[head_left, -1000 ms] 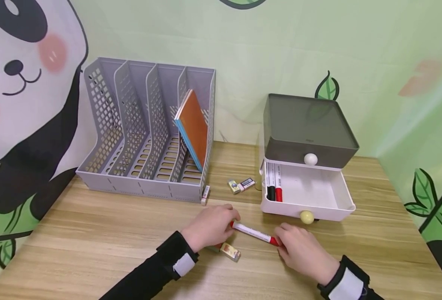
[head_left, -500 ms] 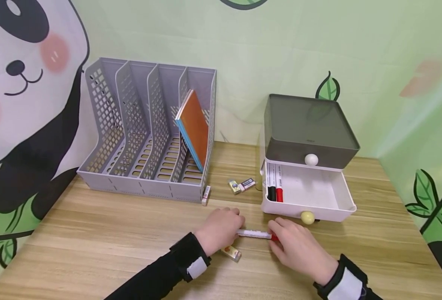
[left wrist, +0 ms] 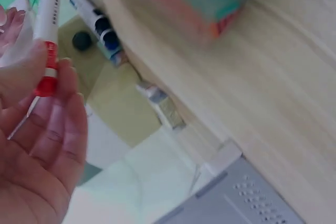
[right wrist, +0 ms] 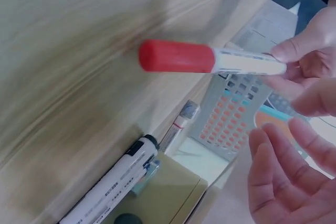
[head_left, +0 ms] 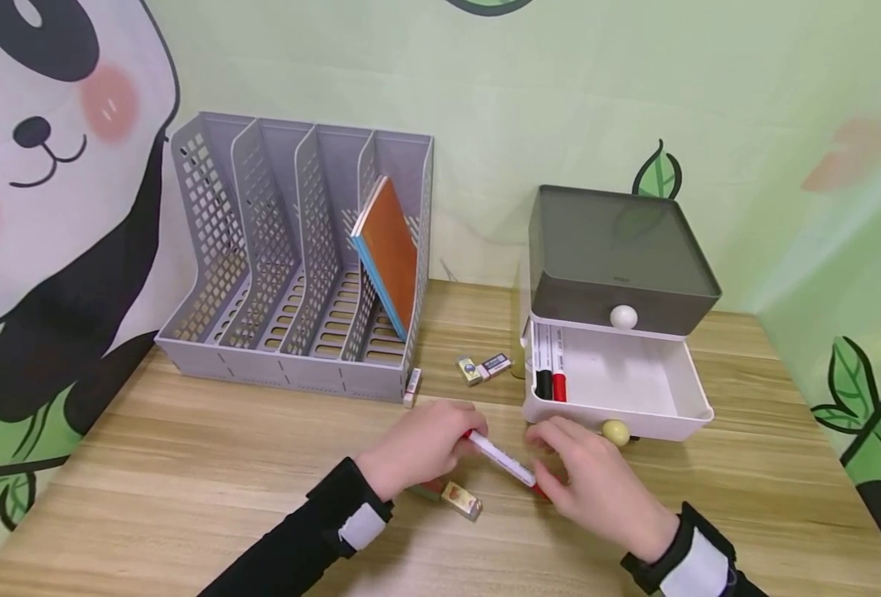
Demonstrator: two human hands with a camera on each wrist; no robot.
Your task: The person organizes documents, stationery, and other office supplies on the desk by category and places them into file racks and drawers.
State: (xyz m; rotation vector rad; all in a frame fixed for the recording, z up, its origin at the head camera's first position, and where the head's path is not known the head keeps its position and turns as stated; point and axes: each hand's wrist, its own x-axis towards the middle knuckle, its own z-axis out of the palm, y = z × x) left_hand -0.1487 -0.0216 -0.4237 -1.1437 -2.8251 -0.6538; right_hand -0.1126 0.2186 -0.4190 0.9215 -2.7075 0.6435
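My left hand (head_left: 427,444) pinches one end of a white whiteboard marker (head_left: 502,458) with red ends, above the table. In the left wrist view, thumb and fingers close round its red end (left wrist: 48,77). The red cap (right wrist: 176,56) at its other end points toward my right hand (head_left: 597,473). That hand is relaxed, its fingers (right wrist: 278,166) spread and apart from the marker in the right wrist view. Close to the left hand lie a fruit-printed eraser (head_left: 461,501) and a red-and-green one (head_left: 429,489), partly hidden.
A pulled-out white drawer (head_left: 635,419) under a grey box (head_left: 620,240) holds black and red markers. Another black-capped marker (right wrist: 113,184) lies before it. Erasers (head_left: 483,368) sit left of the drawer; a grey file rack (head_left: 284,369) with notebooks (head_left: 390,249) stands back left.
My right hand has let go of the marker's cap and spread its fingers. My left hand shifted right, then back left, keeping hold; the marker now slants more steeply.
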